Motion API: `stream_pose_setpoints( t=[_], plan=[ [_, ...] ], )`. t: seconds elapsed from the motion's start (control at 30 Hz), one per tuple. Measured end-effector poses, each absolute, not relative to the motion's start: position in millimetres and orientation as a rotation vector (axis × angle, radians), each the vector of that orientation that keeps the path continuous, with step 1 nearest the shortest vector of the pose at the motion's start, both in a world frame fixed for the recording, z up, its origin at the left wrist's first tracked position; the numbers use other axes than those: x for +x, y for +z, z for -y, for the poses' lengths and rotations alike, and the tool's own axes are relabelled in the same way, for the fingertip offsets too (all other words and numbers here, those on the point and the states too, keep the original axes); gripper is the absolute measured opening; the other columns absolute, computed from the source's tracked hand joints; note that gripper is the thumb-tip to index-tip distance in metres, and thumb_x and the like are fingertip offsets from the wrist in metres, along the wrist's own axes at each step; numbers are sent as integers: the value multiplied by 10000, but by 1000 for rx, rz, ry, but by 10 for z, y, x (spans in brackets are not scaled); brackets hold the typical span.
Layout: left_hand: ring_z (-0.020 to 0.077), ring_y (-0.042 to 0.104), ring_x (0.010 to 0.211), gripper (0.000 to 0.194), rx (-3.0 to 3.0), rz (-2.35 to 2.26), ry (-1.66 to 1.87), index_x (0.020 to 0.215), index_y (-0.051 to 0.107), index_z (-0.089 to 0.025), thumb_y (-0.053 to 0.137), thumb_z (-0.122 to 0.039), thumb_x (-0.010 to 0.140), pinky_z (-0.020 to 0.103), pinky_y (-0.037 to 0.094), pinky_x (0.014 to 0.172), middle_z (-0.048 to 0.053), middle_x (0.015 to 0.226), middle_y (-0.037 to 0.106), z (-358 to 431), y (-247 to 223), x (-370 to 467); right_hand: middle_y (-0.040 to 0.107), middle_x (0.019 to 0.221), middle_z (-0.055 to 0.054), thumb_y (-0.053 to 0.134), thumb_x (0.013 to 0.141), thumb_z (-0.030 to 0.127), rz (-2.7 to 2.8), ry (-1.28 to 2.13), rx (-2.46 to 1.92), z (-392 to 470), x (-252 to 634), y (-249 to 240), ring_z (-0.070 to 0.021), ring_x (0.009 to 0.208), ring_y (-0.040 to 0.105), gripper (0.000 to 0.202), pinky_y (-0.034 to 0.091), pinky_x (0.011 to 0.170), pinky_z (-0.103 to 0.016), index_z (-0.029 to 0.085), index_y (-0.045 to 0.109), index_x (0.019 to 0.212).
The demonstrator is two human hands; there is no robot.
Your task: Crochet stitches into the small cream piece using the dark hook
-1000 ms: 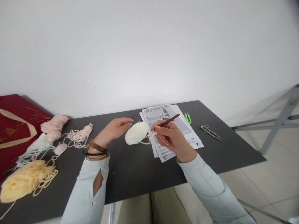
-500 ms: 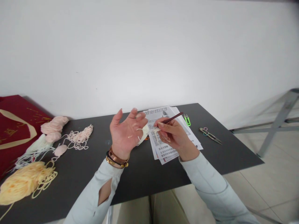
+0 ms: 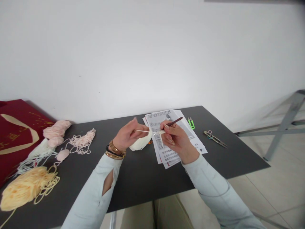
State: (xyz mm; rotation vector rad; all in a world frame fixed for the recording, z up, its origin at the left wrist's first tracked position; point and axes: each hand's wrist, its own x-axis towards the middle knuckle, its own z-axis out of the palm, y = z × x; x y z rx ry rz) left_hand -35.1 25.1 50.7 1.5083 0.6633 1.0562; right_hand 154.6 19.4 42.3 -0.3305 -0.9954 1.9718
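My right hand point(image 3: 173, 137) is closed around a crochet hook point(image 3: 175, 121) with a dark reddish handle, its thin metal tip pointing left. A bit of pale yarn shows at those fingertips. To the left, my left hand point(image 3: 126, 134) is bent at the fingers and pinches white yarn point(image 3: 143, 131), a short strand of which stretches toward the hook. Behind my left hand sits a white ball of yarn point(image 3: 141, 143), partly covered by it. Printed sheets point(image 3: 164, 156) lie under and beyond my right hand.
Green thread snips point(image 3: 191, 123) and metal snips point(image 3: 215, 139) lie on the dark table point(image 3: 147, 181) to the right. On the left are pink yarn point(image 3: 57, 129), loose pink strands point(image 3: 82, 140), white yarn point(image 3: 40, 154), yellow yarn point(image 3: 26, 187) and a red bag point(image 3: 19, 127).
My left hand has turned from an open, upward palm to a bent grip on the white yarn. The white yarn ball shows more. My right hand keeps the hook, tilted slightly differently.
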Motion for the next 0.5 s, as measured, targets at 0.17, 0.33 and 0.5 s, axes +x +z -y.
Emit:
stream_pose_setpoints(
  t=[0.17,0.33,0.5],
  plan=[
    [88,419,577,459,994,-335,984,1056,733,-310,785,-336,601,211,297,444,34,850,572,-109,503,-195,496,419,88,802,705,376,992,1905,-335,-194,1520,317,-41,324,332,244,229,340,-174,190,670,793],
    [93,512,655,644,1252,-478,963,1419,486,-378,674,-198,830,212,420,530,19,922,588,-54,496,-148,522,429,77,789,733,393,1024,1730,-389,-155,1485,267,-41,335,357,243,244,366,-186,189,680,807],
    [110,587,720,697,1299,-553,1090,1465,428,-343,697,-180,842,225,463,664,9,823,653,-31,448,-149,605,508,37,785,748,346,1008,1673,-388,-115,1456,249,-54,381,445,178,221,372,-185,194,703,789]
  ],
)
